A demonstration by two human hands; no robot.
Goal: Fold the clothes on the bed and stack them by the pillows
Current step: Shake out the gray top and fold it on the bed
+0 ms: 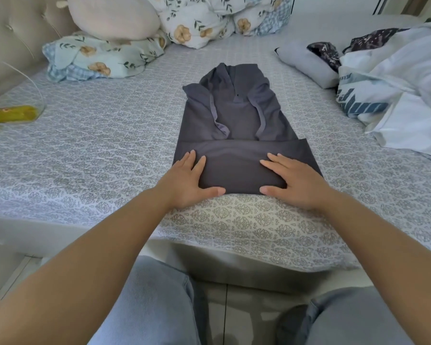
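The head camera looks down over two bare forearms to a bed (90,145) covered with a grey patterned sheet. In the middle of it, close to the near edge, lies a dark grey shirt (237,125), narrowed into a long strip with its sleeves turned in over the chest and its collar pointing toward the far end of the bed. The bottom part of the shirt is folded up once, making a thicker band across the near end. The left hand (189,180) rests on the left end of that band, fingers straight and slightly spread on top of the cloth, thumb lying along the near folded edge. The right hand (291,180) rests on the right end in the same way, fingers flat and spread over the cloth, thumb along the near edge. Neither hand is curled round the fabric; both lie flat on it. At the far left, against a padded headboard (15,46), sit flowered pillows (97,56) with a plain pale cushion (115,18) on top, and more flowered bedding (209,18) is bunched at the far end. On the right side of the bed, well apart from the shirt, lies a loose heap of clothes (393,78): white fabric, a piece with blue printed letters, a grey piece and a dark patterned one. The person's knees in light blue jeans (154,307) show below the edge of the bed.
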